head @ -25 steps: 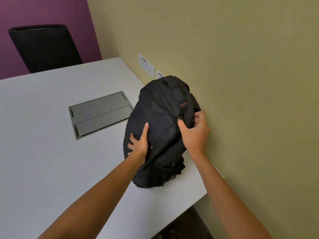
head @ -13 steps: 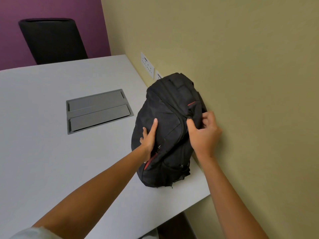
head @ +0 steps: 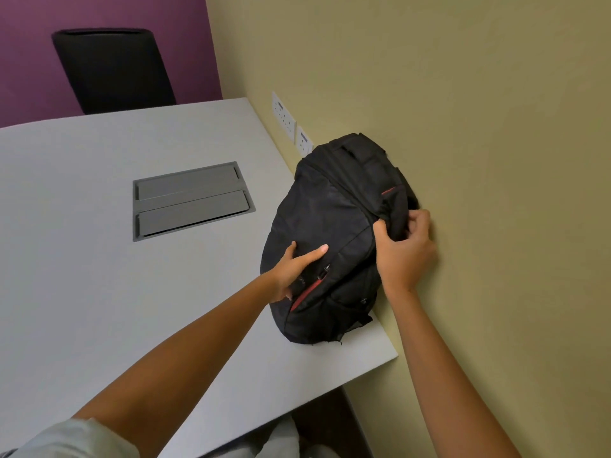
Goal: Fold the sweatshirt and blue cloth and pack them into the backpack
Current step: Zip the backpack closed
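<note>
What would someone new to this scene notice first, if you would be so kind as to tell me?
A bulging black fabric backpack with red trim lies on the pale grey table, against the yellow-green wall. The left hand presses on its front panel, while the right hand pinches fabric at its wall side. Beyond it, a grey metal cable hatch is set into the tabletop.

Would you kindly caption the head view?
Left hand steadies black backpack on table; right hand grips its upper fabric.
</note>
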A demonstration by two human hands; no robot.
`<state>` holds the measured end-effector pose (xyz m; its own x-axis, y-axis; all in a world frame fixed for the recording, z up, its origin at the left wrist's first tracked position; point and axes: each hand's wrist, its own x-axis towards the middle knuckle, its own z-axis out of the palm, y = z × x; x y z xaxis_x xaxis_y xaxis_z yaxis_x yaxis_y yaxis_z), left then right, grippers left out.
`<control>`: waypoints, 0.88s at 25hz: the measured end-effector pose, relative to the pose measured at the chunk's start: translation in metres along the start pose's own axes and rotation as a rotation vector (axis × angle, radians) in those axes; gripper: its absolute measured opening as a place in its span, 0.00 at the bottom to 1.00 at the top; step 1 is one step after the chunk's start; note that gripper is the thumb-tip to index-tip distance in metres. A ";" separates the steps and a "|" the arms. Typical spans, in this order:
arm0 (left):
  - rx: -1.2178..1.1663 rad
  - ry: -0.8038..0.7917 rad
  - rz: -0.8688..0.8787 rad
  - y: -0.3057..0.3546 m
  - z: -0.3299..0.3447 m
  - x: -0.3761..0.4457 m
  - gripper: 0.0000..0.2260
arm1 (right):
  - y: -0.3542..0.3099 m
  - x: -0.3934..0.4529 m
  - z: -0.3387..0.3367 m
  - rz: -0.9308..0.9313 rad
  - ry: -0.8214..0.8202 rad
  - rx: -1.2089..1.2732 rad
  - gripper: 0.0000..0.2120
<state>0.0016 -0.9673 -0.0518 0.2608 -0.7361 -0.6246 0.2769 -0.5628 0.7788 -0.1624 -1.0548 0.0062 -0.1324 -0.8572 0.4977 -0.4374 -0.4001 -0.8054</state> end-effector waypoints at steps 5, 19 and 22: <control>0.145 0.057 0.078 -0.035 -0.011 -0.019 0.37 | 0.000 -0.034 0.010 0.026 -0.062 0.173 0.16; 0.291 0.203 0.146 -0.153 -0.140 -0.138 0.30 | -0.039 -0.225 0.015 0.078 -0.336 -0.171 0.29; 0.249 0.223 0.170 -0.177 -0.169 -0.171 0.27 | -0.058 -0.283 0.017 0.050 -0.474 -0.198 0.20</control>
<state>0.0641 -0.6781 -0.0926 0.4863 -0.7426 -0.4606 -0.0139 -0.5336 0.8456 -0.0847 -0.7949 -0.0936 0.2403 -0.9449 0.2224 -0.6066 -0.3250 -0.7255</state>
